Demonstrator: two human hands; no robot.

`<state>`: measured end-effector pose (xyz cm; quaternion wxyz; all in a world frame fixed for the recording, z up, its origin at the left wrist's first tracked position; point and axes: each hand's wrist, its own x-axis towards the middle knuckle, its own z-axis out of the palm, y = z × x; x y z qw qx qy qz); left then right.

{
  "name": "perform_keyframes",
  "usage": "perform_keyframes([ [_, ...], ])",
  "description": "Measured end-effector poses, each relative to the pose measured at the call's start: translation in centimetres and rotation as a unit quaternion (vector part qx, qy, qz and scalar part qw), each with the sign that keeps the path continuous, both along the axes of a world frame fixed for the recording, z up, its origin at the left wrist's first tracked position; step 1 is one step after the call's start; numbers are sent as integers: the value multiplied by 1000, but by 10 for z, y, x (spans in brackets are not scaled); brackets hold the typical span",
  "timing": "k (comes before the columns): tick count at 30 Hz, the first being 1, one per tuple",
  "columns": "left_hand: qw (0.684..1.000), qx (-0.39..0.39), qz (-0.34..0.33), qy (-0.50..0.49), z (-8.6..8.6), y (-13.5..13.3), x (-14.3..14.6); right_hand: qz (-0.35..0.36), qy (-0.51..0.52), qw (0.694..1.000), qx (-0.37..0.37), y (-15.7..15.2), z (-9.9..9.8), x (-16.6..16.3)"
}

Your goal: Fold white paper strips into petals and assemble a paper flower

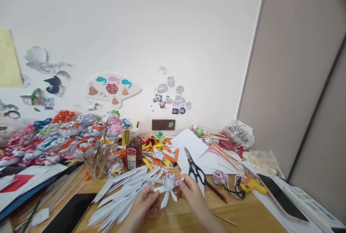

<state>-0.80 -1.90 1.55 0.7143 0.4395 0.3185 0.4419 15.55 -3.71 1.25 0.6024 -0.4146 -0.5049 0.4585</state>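
Note:
A white folded-paper flower (169, 185), with long strips sticking out around its cupped centre, is held up just above the wooden table (183, 218). My left hand (147, 202) grips it from the left, thumb and fingers closed by its lower strips. On the other side, my right hand (191, 191) pinches a strip between thumb and finger. Many white paper strips (121, 198) lie fanned out beside and beyond my left hand. Black-handled scissors (196, 170) rest on white paper sheets (189, 143) behind my right hand.
Finished paper flowers (86, 146) are heaped at the left. A glass bottle (133, 150) stands by folded orange and yellow pieces (159, 153). Phones lie left (71, 213) and right (282, 197). A yellow glue gun (252, 185) and a pencil (216, 189) lie at right.

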Motion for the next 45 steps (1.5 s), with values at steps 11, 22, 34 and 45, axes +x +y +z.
perform_keyframes([
  [11, 994, 51, -90, 46, -1, 5, -4, 53, 136, 985, -90, -8, 12, 0],
  [22, 982, 122, -46, 138, -7, 4, -2, 24, 75, 996, -40, -8, 11, 2],
  [34, 974, 147, 10, 171, -14, 11, -3, 42, 78, 996, 15, -7, 12, 1],
  [45, 960, 176, -18, 216, -20, 7, 0, -1, 4, 998, 59, -12, 12, -3],
])
